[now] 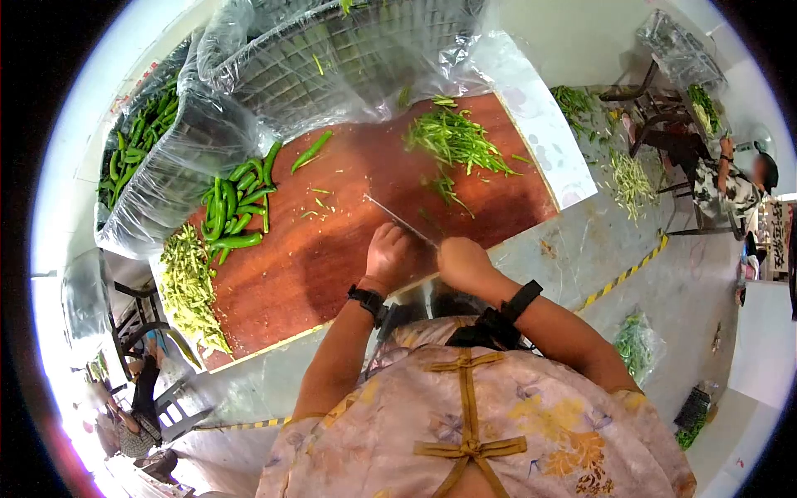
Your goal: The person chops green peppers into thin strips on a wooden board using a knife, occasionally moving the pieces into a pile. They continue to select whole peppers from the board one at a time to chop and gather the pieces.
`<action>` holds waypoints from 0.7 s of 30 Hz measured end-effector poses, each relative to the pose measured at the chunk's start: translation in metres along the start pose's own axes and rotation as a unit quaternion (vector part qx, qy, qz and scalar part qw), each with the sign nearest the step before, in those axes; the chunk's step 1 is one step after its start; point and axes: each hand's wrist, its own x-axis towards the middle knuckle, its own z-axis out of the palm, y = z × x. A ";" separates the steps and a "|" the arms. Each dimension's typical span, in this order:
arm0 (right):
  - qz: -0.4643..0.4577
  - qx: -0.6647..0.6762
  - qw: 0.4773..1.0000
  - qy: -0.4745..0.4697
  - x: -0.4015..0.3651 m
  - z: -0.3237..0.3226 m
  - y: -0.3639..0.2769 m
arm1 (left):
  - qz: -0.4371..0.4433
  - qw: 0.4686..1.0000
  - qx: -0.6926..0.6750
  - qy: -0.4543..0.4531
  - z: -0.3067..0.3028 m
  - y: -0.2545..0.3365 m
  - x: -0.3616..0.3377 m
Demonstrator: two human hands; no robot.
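Observation:
My right hand (465, 261) is closed round the handle of a knife. Its thin blade (400, 220) points up and left over the reddish-brown board (332, 274). Beside the blade, close to the board's near edge, my left hand (390, 256) has its fingers curled; whatever they may hold is hidden. Whole long green peppers (224, 207) lie heaped on the left of the board, and a lone green pepper (311, 151) rests farther back. Green cut strips (457, 141) are piled at the back right.
Pale green scraps (189, 290) are heaped along the left edge. Plastic-lined crates (332, 66) stand behind the board, with more peppers (149, 133) at far left. Greens (631, 183) lie on the floor at right, where another person (726, 187) sits; someone (137, 415) is at lower left.

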 end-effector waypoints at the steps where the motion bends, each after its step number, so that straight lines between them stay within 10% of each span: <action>1: -0.031 -0.007 0.999 0.003 0.001 0.002 0.002 | -0.004 1.000 0.007 -0.012 0.002 -0.003 -0.002; 14: -0.124 -0.021 0.974 0.190 0.015 -0.001 0.031 | -0.038 0.999 -0.020 -0.025 -0.015 0.007 -0.014; 21: -0.170 -0.125 0.975 0.076 -0.045 0.002 0.055 | -0.162 0.979 0.091 0.087 -0.047 -0.014 -0.047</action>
